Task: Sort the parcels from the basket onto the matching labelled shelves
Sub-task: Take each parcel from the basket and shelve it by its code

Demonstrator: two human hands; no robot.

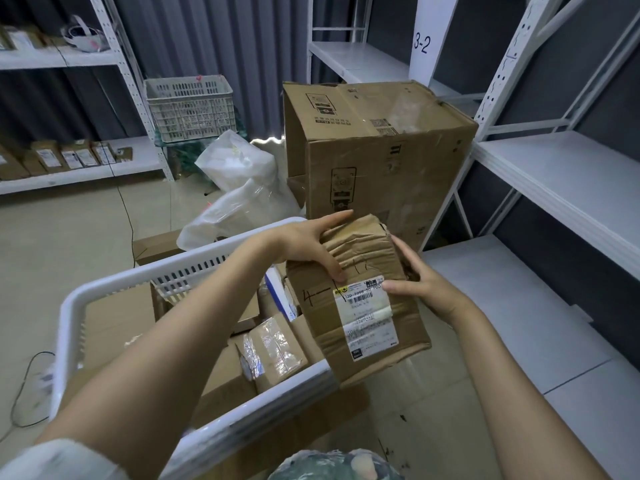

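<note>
Left hand [304, 244] and right hand [420, 289] clasp the crumpled parcel [363, 320] over the basket [114, 279], and its faint, scrawled 4 mark could be misread, so it gets misfiled.

The large cardboard box [381, 147] stands straight ahead, close behind the crumpled parcel [360, 323] gripped by the left hand [311, 247] and right hand [422, 289], and it blocks a forward reach. To the right, the middle shelf board [561, 181] and lower shelf board [512, 306] offer open surface past the perforated upright [498, 81]. Packed parcels [273, 348] crowd the white basket [68, 327]. Plastic bags [235, 209] fill the floor between basket and box. Further left, open tiled floor [69, 237] is crossed by a thin cable [124, 209].
</note>
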